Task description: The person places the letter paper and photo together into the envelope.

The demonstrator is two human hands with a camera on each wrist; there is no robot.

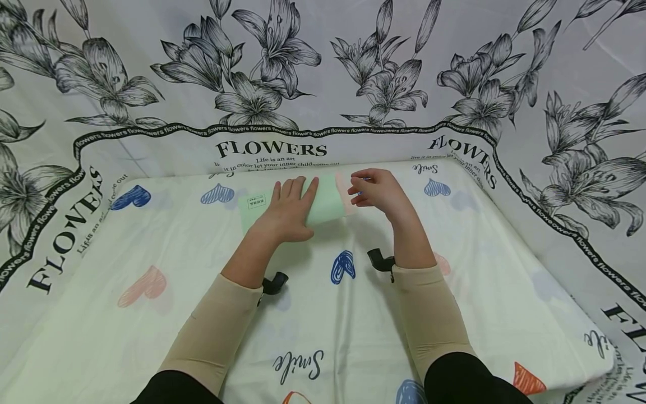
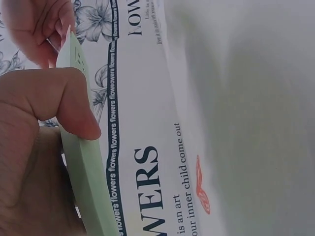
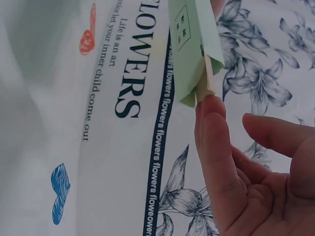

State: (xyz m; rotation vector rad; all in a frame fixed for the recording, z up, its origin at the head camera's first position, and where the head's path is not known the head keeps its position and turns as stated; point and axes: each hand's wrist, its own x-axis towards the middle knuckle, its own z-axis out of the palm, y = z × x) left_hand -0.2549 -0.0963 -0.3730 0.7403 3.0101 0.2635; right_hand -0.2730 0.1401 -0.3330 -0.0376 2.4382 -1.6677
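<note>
My left hand [image 1: 286,210] holds a flat, light green paper packet [image 1: 325,199] from above, fingers spread across its face and thumb at its near edge. The left wrist view shows the bent thumb [image 2: 69,101] over the packet. A small printed box marks the packet's left part. From its right end sticks a pale pink insert [image 3: 205,87], between loose green flaps. My right hand [image 1: 378,192] is at that end, its fingertips [image 3: 214,105] touching the insert and its thumb held apart. The far part of the packet is hidden by my left hand.
A white cloth [image 1: 166,235] with hearts and "Smile" lettering covers the surface below. Behind it and at both sides rises a flower-printed fabric [image 1: 323,112]. Black wrist mounts [image 1: 381,261] stick out from inside the sleeves.
</note>
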